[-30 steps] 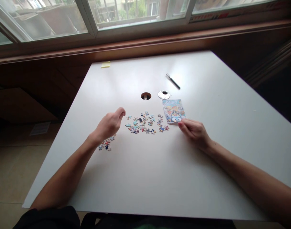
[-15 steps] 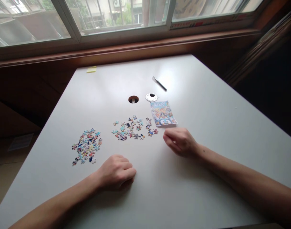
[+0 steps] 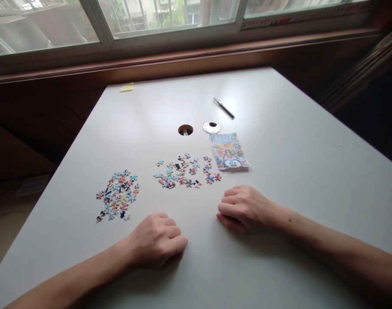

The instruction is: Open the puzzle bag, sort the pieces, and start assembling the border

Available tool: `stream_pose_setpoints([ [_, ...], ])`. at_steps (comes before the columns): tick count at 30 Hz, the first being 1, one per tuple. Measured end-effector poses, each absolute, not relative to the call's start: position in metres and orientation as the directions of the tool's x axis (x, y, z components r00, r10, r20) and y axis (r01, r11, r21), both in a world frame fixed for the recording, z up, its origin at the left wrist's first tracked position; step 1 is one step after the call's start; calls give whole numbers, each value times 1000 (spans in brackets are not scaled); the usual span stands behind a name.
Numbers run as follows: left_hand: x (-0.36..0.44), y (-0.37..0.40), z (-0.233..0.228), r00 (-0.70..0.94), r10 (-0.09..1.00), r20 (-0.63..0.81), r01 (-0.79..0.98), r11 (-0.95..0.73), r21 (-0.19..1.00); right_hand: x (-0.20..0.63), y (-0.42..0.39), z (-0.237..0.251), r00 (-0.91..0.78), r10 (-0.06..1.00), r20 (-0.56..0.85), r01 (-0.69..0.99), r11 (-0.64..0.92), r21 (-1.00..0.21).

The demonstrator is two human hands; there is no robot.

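Left hand (image 3: 157, 240) resting on the white table (image 3: 279, 171), grip curled closed into a loose fist, holding nothing visible. Right hand (image 3: 244, 209) likewise flat on the table, grip folded shut, empty as far as visible. 2 heaps of puzzle pieces lying apart from both hands: left pile (image 3: 117, 195) at 10 o'clock from the left hand, middle pile (image 3: 186, 171) at 11 o'clock from the right hand. Picture card (image 3: 228, 150) just beside the middle pile at 3 o'clock. Pen (image 3: 224, 107), metal ring (image 3: 212, 127), cable hole (image 3: 185, 129) and yellow note (image 3: 127, 87) farther off toward 12 o'clock.

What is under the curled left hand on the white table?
Only bare white table shows around the left hand. Its curled fingers cover whatever might lie beneath; no puzzle piece is visible there.
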State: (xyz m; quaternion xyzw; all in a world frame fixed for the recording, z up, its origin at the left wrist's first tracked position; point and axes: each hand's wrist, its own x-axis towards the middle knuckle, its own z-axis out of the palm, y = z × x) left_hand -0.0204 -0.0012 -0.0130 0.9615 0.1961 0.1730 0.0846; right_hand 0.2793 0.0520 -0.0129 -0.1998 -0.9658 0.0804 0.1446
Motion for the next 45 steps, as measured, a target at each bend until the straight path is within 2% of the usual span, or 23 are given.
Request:
stream_pose_setpoints([
  [17, -14, -2, -8, 848, 440, 296, 370, -891, 263, 277, 48, -6, -873, 440, 213, 388, 889, -244],
  [32, -16, -1, -11, 844, 423, 329, 359, -902, 238, 278, 50, -11, -872, 424, 246, 377, 901, -217],
  [45, -18, 0, -19, 845, 413, 339, 363, -909, 202, 281, 51, -17, -882, 427, 198, 384, 896, -221],
])
